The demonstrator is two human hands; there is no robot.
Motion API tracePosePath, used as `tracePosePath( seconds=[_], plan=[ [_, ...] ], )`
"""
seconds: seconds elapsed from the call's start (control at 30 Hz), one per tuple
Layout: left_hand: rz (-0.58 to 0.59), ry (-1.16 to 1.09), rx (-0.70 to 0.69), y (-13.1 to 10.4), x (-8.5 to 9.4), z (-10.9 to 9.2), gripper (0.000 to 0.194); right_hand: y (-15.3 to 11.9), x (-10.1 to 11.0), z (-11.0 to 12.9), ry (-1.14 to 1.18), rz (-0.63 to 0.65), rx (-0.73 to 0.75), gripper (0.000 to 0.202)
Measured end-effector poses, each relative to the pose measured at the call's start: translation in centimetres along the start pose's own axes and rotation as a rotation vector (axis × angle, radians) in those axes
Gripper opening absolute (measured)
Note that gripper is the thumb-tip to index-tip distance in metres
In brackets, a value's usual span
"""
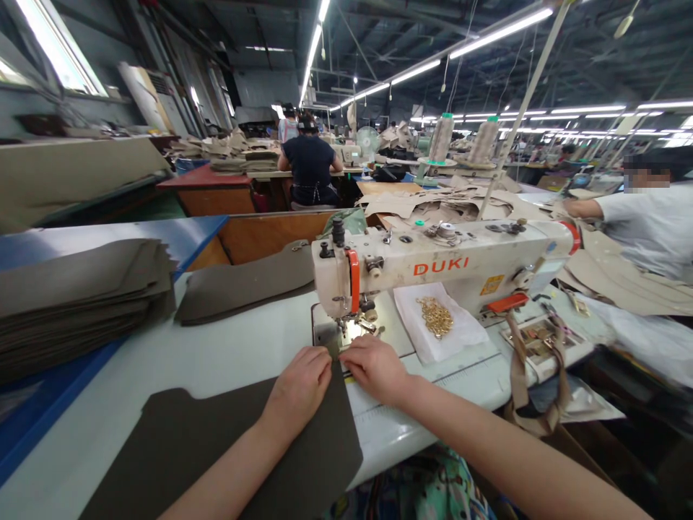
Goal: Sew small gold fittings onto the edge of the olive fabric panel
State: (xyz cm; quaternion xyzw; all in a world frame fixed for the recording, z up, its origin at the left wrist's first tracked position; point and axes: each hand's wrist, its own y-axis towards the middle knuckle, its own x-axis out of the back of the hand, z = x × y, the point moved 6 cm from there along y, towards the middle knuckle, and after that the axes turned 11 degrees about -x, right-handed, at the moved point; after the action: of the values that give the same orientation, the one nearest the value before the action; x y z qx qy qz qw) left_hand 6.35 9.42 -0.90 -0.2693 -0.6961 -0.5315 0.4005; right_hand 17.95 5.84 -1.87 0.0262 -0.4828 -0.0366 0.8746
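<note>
A large dark olive-brown fabric panel (189,440) lies across the white machine table, its top corner reaching the needle area of a white sewing machine (395,263) marked DUKI. My left hand (303,380) is closed on the panel's upper edge, just left of the presser foot. Right beside it, my right hand (375,367) has its fingers pinched together in front of the lit needle plate (357,331). What those right fingertips hold is hidden. Gold-coloured metal rings or clasps (434,318) lie heaped on a white sheet (408,303) under the machine arm.
Stacked dark panels (81,296) stand at the left, and more dark pieces (246,283) lie behind the needle. A parts tray (541,339) with a tan strap (520,368) sits at right. Beige pieces cover the table behind. Co-workers sit ahead and at right.
</note>
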Motion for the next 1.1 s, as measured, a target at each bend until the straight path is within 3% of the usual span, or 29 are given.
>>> tracePosePath(
  seconds=[0.1,0.2,0.63,0.97,1.1],
  plan=[
    [-0.025,-0.001,-0.002,0.0,0.1,0.0,0.02,-0.6,-0.2,0.7,-0.16,-0.097,0.16,0.02],
    [-0.035,-0.008,-0.001,0.0,0.2,0.1,0.02,-0.6,-0.4,1.1,-0.241,-0.132,0.21,0.019],
    [0.005,-0.011,-0.027,0.0,0.0,0.1,0.026,-0.5,-0.5,1.2,-0.258,-0.114,0.258,0.017],
    [0.037,0.02,-0.055,0.1,0.1,-0.1,0.026,-4.6,1.4,1.2,-0.473,0.016,0.585,0.018],
    [0.024,0.037,-0.07,0.0,-0.1,-0.1,0.025,-4.6,0.9,2.0,-0.486,-0.019,0.618,0.018]
  ],
)
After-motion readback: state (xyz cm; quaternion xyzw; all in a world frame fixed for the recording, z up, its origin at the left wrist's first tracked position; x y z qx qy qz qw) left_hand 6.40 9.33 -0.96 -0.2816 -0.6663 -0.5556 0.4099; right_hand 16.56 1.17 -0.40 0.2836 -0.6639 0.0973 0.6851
